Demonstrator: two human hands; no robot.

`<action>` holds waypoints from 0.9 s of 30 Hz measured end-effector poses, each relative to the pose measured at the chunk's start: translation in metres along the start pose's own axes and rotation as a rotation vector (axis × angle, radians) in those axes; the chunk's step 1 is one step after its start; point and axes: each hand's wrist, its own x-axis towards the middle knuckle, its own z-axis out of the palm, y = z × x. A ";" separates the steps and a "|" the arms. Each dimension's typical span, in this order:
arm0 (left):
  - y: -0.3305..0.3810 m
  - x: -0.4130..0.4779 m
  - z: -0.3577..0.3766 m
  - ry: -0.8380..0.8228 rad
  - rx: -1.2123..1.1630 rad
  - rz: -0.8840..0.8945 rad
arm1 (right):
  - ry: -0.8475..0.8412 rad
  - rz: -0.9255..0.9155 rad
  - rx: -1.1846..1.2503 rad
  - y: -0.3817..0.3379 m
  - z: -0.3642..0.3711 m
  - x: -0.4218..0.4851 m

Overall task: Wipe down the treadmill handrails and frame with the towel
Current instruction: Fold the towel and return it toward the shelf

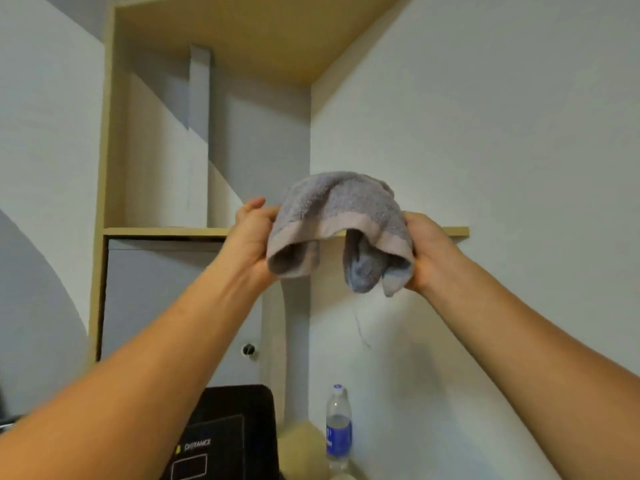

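Grey towel [337,216] bunched and arched between the hands, left hand [251,237] gripping its left end, right hand [427,254] gripping its right end. Well below the left hand, treadmill console [221,434]; water bottle [338,431] beside it.

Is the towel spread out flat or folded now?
Folded over, not spread: the towel arches between the left hand and right hand, its ends hanging doubled.
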 end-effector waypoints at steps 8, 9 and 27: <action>-0.012 0.115 0.072 -0.169 0.251 0.195 | 0.190 -0.162 -0.300 -0.068 -0.031 0.137; -0.017 0.131 0.073 -0.155 0.280 0.230 | 0.179 -0.164 -0.282 -0.071 -0.034 0.148; -0.061 0.207 0.020 0.145 1.458 0.318 | 0.323 -0.361 -1.854 -0.045 -0.087 0.229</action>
